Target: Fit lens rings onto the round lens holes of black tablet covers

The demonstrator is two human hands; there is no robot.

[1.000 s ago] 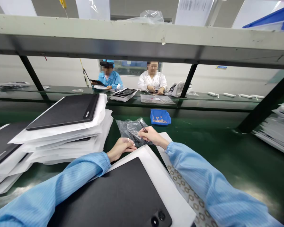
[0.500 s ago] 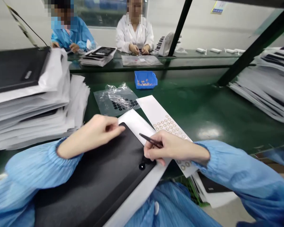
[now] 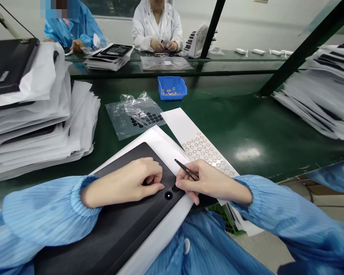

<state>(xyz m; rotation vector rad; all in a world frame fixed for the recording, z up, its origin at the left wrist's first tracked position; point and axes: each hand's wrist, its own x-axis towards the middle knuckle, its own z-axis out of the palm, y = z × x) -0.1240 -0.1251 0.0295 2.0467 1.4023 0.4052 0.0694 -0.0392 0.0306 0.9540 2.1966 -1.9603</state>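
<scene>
A black tablet back cover (image 3: 123, 217) lies on a white sheet (image 3: 163, 147) at the table's near edge, with two round camera holes (image 3: 168, 195) near its right corner. My left hand (image 3: 132, 183) rests on the cover with its fingers curled, the fingertips beside the holes. My right hand (image 3: 206, 181) is closed on black tweezers (image 3: 186, 170), its fingers touching the cover at the second hole. A white strip of small rings (image 3: 203, 149) lies just to the right.
A clear bag of black rings (image 3: 137, 116) and a small blue tray (image 3: 172, 88) sit further back on the green table (image 3: 246, 126). Stacks of wrapped covers stand left (image 3: 37, 114) and right (image 3: 323, 95). Two people work across the bench.
My view has tilted down from the far bench. Both hands came back from the bag to the cover; the left hand slid toward the camera holes and the right hand settled at them.
</scene>
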